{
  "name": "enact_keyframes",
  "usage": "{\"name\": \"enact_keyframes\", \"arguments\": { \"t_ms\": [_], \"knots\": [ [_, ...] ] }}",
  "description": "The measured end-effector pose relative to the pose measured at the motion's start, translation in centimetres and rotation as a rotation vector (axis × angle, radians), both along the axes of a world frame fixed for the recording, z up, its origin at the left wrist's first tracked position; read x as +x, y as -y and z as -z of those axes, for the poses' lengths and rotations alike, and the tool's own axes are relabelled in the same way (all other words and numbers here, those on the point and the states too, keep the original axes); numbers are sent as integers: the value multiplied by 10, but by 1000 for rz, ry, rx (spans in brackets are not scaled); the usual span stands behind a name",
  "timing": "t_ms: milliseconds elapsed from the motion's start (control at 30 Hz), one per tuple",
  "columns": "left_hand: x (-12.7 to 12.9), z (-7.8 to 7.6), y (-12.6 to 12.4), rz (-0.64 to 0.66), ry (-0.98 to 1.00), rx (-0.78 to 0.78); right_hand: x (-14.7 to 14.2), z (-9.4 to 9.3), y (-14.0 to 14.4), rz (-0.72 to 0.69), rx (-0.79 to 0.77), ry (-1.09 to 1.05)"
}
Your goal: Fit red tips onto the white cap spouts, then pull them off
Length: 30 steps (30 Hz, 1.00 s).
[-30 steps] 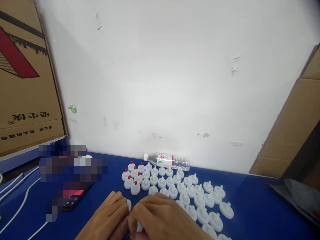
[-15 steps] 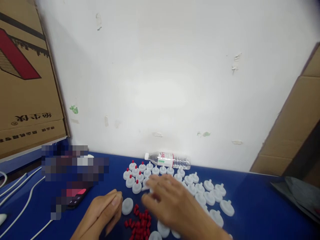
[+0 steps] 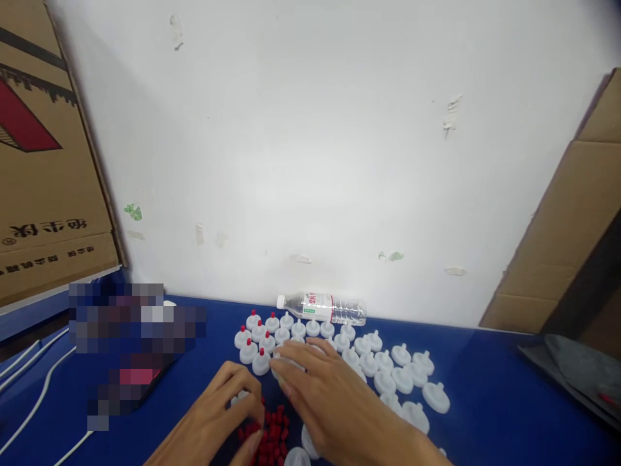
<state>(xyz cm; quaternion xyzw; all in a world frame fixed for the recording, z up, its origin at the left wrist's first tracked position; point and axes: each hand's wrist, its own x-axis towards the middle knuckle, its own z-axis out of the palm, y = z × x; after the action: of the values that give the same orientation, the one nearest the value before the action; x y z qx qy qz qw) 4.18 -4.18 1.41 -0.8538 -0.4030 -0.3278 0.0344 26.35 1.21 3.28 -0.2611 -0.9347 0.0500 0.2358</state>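
My left hand reaches over a pile of small red caps, its thumb and fingers apart. Behind its fingers a white disc is partly hidden. My right hand curls its fingers over a white nozzle lid that shows between them; the fingers hide most of it. To the left of those fingertips stands a group of white nozzle lids with red caps on their tips. Several uncapped nozzle lids spread out behind and right of my right hand.
A clear plastic bottle lies against the white wall. Pixelated items and white cables are on the left of the blue table. Cardboard stands at both sides; a grey bag lies at right.
My left hand has gone from closed fingers to spread ones and moved right, over the red caps. My right hand has moved slightly left and settled on a nozzle lid. The view has shifted slightly.
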Motion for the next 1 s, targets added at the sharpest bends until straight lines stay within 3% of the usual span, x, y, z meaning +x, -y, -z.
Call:
{"name": "enact_keyframes", "arguments": {
  "t_ms": [200,367,600,867,1000],
  "knots": [
    [-1,-2,-1,36,-165,-75,1,14,-4,-61,-39,132],
    [-2,0,-1,13,-143,-24,1,8,-3,-19,-89,99],
    [-19,7,-6,-9,67,-34,-4,-11,-12,62,-68,77],
    [-24,8,-15,-1,276,-118,-38,-9,-23,-18,55,199],
    [-24,8,-17,-180,384,-66,-37,-15,-24,1,47,76]
  ]
}}
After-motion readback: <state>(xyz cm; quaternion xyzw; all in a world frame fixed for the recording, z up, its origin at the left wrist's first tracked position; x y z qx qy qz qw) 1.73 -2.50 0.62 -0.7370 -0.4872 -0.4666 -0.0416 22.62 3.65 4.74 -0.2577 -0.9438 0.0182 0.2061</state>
